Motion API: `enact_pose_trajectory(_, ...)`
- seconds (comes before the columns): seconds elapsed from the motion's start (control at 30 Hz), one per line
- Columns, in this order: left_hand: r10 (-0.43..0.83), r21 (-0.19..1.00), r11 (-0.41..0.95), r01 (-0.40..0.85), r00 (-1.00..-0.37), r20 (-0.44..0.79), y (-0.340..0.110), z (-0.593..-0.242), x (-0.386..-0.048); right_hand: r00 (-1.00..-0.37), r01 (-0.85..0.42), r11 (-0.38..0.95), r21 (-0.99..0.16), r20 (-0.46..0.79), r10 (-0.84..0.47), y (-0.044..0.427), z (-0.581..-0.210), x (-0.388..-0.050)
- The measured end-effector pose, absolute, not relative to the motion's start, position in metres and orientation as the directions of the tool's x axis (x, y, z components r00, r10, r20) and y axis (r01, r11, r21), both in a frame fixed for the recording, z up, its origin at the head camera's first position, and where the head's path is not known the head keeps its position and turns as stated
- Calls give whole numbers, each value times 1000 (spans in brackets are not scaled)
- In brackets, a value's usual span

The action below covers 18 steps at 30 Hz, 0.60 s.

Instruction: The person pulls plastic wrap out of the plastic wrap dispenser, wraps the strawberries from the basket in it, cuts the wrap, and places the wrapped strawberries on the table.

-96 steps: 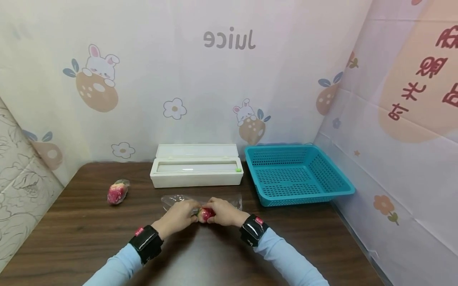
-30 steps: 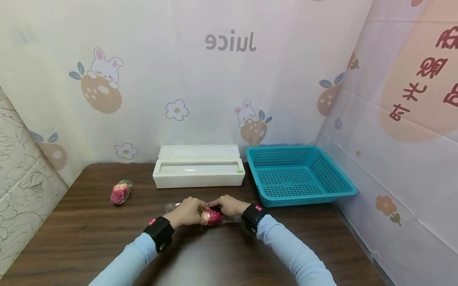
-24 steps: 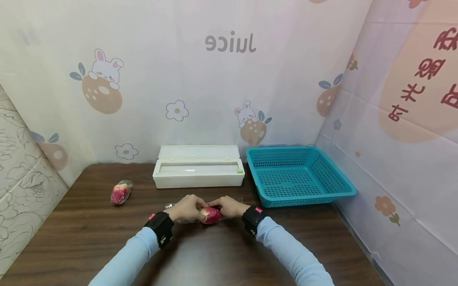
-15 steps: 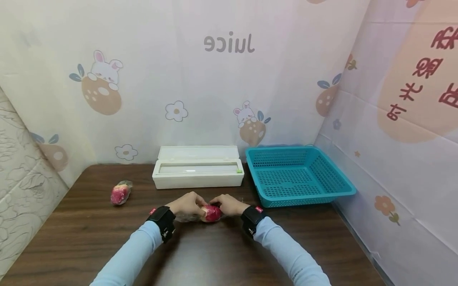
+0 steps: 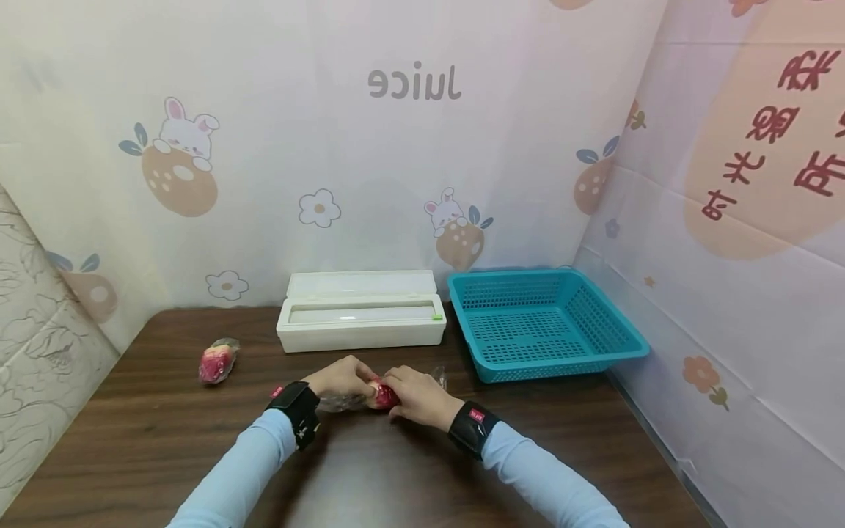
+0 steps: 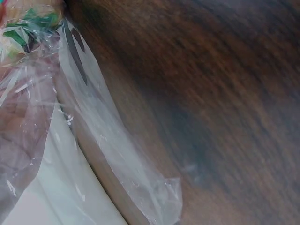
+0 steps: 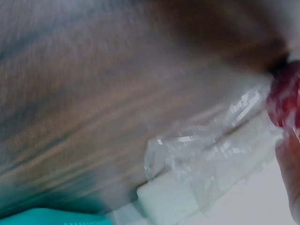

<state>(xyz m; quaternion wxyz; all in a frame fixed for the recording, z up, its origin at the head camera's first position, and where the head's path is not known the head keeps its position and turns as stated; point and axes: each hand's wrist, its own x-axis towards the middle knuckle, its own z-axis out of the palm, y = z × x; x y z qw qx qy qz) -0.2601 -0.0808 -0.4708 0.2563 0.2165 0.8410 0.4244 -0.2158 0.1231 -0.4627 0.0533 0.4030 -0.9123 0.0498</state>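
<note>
A red-and-yellow fruit [image 5: 384, 397] in clear plastic film lies on the dark table between both hands. My left hand [image 5: 345, 378] holds its left end with thumb and fingers. My right hand [image 5: 422, 398] curls its fingers over the right end, hiding part of it. Loose cling film [image 5: 342, 402] spreads under the left hand, and a tail of film also sticks out past the right one. In the left wrist view, green leaf bits [image 6: 35, 23] show through the film. In the right wrist view, a fingertip [image 7: 289, 173] touches the red end [image 7: 285, 96].
Behind the hands stands a white film dispenser box [image 5: 361, 336] with its lid raised. A blue-green basket [image 5: 561, 367] is at the back right. Another film-wrapped fruit [image 5: 216, 363] lies at the left. Printed curtains [image 5: 264, 147] close off the back and sides.
Over about three seconds the film gathered from a wide sheet into loose ends around the fruit. Since half a second ago the right hand has spread over the right end, covering more of it.
</note>
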Motion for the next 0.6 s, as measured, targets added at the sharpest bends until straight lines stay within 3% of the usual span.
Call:
enact_pose_trajectory(0.27, 580, 771, 600, 215, -780, -234, -82, -465, -262, -655, -742, 668, 58, 148, -741, 117, -466, -223)
enact_pose_trajectory(0.6, 446, 638, 704, 314, -894, -52, -80, -450, -247, -698, -715, 698, 49, 10, -716, 109, -457, -231)
